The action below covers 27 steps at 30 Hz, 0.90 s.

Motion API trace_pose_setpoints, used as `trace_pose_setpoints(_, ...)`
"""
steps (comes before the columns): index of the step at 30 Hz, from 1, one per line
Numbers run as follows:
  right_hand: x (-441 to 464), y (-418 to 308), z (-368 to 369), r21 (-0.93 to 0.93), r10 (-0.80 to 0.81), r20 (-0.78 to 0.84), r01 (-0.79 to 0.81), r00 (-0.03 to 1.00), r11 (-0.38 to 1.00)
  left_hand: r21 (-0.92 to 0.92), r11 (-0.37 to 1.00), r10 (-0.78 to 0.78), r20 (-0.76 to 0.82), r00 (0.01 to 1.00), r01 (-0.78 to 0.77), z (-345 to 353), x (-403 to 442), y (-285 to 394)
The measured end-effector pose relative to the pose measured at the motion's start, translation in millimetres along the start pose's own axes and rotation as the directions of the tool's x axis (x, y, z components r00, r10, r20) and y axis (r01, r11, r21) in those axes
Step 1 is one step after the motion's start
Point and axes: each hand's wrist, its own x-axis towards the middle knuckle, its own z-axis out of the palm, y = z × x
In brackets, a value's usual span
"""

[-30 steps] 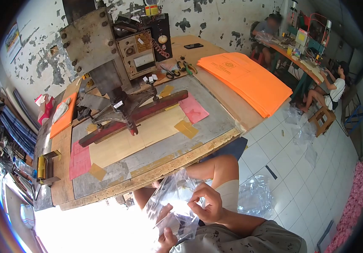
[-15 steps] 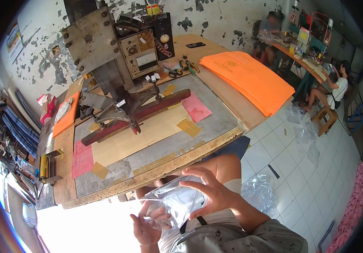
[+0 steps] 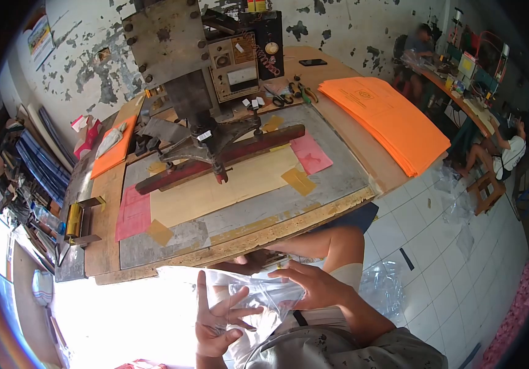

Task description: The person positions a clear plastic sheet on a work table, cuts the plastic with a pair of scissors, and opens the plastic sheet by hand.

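The clear plastic (image 3: 264,299) lies between the hands, above the lap and near the table's (image 3: 289,226) front edge. The left hand (image 3: 211,327) is spread wide, its fingers touching the plastic's left part, with no grip to be seen; the right hand (image 3: 321,286) is half curled around its right end, though whether thumb and fingers pinch it I cannot tell.

From where I stand, a clear, glossy plastic piece (image 3: 265,299), possibly a bag, hangs creased between the left hand (image 3: 220,320) and the right hand (image 3: 319,285). Its upper edge reaches leftward into bright glare.
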Motion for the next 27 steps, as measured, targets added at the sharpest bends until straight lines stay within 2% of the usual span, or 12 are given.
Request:
trace_pose_setpoints(2,-0.4,0.3,-4.6,0.037,0.003,-0.007,-0.003,1.000,0.999,0.093,0.996,-0.013,-0.002,1.000,0.013,-4.2,-0.7,1.4)
trace_pose_setpoints(3,-0.2,-0.8,-8.2,0.004,0.004,-0.016,-0.004,1.000,1.000,0.233,0.973,0.007,-0.024,1.000,-0.001,-2.9,-2.1,3.1)
trace_pose_setpoints(6,0.3,-3.8,-15.2,-0.078,-0.029,-0.061,0.024,0.998,0.997,0.035,0.991,0.131,-0.208,0.969,-0.127,-15.8,4.2,-15.4)
trace_pose_setpoints(7,0.3,-1.5,-15.0,-0.095,-0.063,-0.087,0.054,0.994,0.994,-0.181,0.971,0.077,-0.387,0.919,-0.157,-4.8,8.4,-14.5)
trace_pose_setpoints(10,-0.9,1.3,-17.2,-0.168,-0.112,-0.116,0.091,0.987,0.982,-0.700,0.714,-0.135,-0.148,0.980,-0.008,-25.6,21.5,-11.0)
trace_pose_setpoints(11,-2.0,1.6,-19.3,-0.197,-0.118,-0.120,0.093,0.986,0.976,-0.719,0.694,-0.184,-0.138,0.973,0.029,-27.1,23.2,-6.8)
trace_pose_setpoints(14,-6.9,0.1,-29.1,-0.222,-0.079,-0.126,0.049,0.989,0.974,-0.613,0.789,-0.107,-0.077,0.991,0.037,-57.7,23.1,-21.3)
trace_pose_setpoints(15,-9.9,1.0,-30.5,-0.218,-0.074,-0.127,0.045,0.989,0.975,-0.424,0.905,-0.125,-0.202,0.971,0.028,-43.0,25.7,-12.0)
trace_pose_setpoints(18,-15.8,2.5,-35.9,-0.211,-0.061,-0.136,0.031,0.989,0.977,-0.188,0.982,-0.088,-0.432,0.898,0.006,-14.7,30.7,-4.2)
trace_pose_setpoints(22,-18.1,-0.3,-39.6,-0.198,-0.044,-0.142,0.016,0.989,0.980,-0.490,0.872,-0.175,-0.348,0.921,-0.019,-20.4,29.2,-9.1)
trace_pose_setpoints(25,-17.3,-2.3,-40.9,-0.218,-0.046,-0.119,0.019,0.992,0.976,-0.660,0.749,0.014,-0.079,0.997,-0.063,-44.9,23.9,-27.4)
trace_pose_setpoints(27,-15.6,-4.2,-42.7,-0.221,-0.042,-0.121,0.015,0.992,0.975,-0.595,0.804,0.025,0.028,0.999,-0.003,-35.9,21.5,-21.5)
